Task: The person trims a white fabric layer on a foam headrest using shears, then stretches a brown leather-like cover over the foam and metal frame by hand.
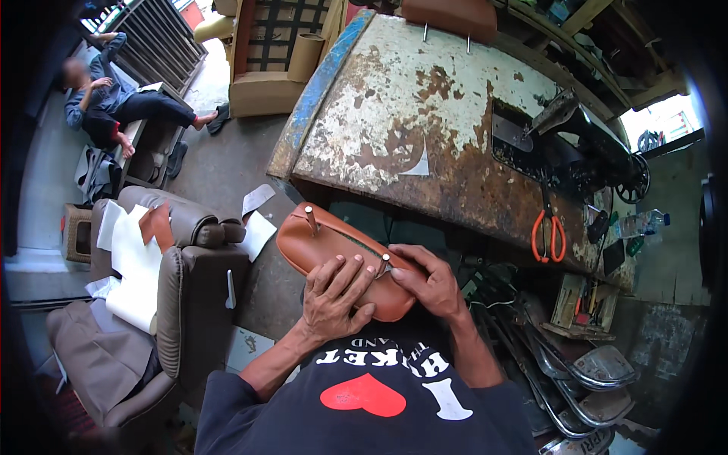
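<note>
A brown leather car headrest point(299, 246) lies tilted across my lap, with its two metal posts pointing up. A seam along its upper side gapes, showing a dark strip inside. My left hand point(337, 297) presses its fingers over the near side of the headrest, thumb bent beneath them. On the right end, my right hand point(432, 282) grips the cover, thumb and fingers around the edge beside the right post point(384, 263). Whether either hand also pinches something small at the seam, I cannot tell.
Ahead stands a worn, paint-chipped table point(356, 98) with a sewing machine point(584, 129), orange-handled scissors point(547, 227) and another brown headrest point(451, 17). A brown armchair point(205, 296) with material scraps is at left. Metal chair frames point(584, 379) stack at right. A person point(106, 98) sits far left.
</note>
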A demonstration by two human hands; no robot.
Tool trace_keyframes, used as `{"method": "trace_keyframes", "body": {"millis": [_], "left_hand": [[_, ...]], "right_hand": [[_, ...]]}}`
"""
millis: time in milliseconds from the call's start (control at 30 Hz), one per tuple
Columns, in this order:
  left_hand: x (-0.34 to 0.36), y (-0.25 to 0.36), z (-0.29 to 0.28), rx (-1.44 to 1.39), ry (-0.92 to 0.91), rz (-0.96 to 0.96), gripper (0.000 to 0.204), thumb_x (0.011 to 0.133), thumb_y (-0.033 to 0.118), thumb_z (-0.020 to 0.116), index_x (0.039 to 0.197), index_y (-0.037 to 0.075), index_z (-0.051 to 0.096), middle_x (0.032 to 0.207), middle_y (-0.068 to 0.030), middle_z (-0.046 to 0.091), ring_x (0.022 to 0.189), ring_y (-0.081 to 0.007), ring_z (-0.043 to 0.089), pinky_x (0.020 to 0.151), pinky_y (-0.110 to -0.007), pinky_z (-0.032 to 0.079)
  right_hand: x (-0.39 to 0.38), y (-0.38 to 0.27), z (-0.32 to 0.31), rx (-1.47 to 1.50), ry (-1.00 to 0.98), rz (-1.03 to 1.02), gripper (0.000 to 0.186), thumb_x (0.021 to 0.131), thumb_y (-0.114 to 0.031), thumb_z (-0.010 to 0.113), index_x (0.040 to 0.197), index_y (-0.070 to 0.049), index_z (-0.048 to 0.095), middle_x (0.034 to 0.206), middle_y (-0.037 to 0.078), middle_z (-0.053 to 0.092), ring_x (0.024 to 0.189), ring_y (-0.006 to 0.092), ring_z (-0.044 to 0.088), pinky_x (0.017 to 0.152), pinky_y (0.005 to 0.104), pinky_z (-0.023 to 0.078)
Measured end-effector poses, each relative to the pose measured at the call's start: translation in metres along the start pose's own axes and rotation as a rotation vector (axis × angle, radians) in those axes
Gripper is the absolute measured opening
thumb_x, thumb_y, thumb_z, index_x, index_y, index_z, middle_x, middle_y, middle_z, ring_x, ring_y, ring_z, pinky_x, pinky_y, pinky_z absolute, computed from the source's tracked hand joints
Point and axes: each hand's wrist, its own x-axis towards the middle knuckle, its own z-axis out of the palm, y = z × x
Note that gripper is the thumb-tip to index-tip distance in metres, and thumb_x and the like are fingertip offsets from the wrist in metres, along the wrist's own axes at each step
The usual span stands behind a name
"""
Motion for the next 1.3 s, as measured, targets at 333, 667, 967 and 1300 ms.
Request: {"method": "trace_keyframes", "body": {"millis": [333,667,967,1300], "left_hand": [[0.014,0.009,-0.001,-0.098,-0.007,-0.074,0.05,0.092,0.043,0.069,0.129,0.011,0.071,0.138,-0.0109,0.063,0.136,-0.035,0.05,0.112,-0.049,0.034],[0.031,0.033,-0.016,-0.164,-0.051,-0.524,0.031,0.076,0.032,0.08,0.095,0.012,0.067,0.115,-0.0089,0.056,0.118,-0.0313,0.047,0.1,-0.049,0.03],[0.006,0.0,-0.022,-0.291,0.188,-0.408,0.018,0.078,0.013,0.078,0.09,0.007,0.066,0.11,-0.0107,0.06,0.113,-0.0331,0.051,0.101,-0.048,0.036],[-0.014,-0.061,-0.09,-1.268,0.071,-0.515,0.025,0.1,0.022,0.066,0.091,-0.001,0.062,0.097,-0.0114,0.063,0.103,-0.0241,0.06,0.098,-0.041,0.046]], "right_hand": [[-0.012,-0.012,0.02,-0.437,0.27,-0.146,0.021,0.099,-0.01,0.066,0.115,0.002,0.072,0.098,0.022,0.076,0.088,0.0347,0.077,0.074,0.037,0.06],[-0.022,-0.035,0.03,-0.569,0.164,-0.253,0.018,0.095,-0.009,0.07,0.107,0.004,0.07,0.091,0.021,0.075,0.079,0.0345,0.077,0.065,0.039,0.061],[-0.019,-0.013,0.019,0.16,0.044,-0.103,0.026,0.098,-0.019,0.07,0.114,0.001,0.076,0.101,0.018,0.079,0.094,0.0266,0.079,0.086,0.0319,0.06],[0.0,-0.014,0.027,0.138,-0.148,0.039,0.056,0.098,-0.042,0.072,0.139,-0.006,0.066,0.127,0.023,0.072,0.126,0.0334,0.066,0.106,0.0432,0.051]]}}
